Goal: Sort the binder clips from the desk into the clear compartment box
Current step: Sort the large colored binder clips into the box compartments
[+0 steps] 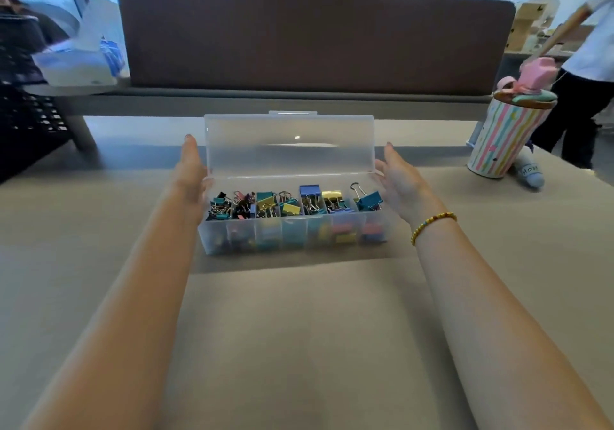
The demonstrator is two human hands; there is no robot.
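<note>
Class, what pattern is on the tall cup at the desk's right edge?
The cup has vertical pastel stripes of pink, yellow, teal and white, seen in the head view.

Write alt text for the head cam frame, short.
A clear compartment box sits open on a beige desk, lid upright, its compartments filled with colourful binder clips. The left hand and right hand flank its ends, fingers straight. A striped cup stands at the far right.
</note>
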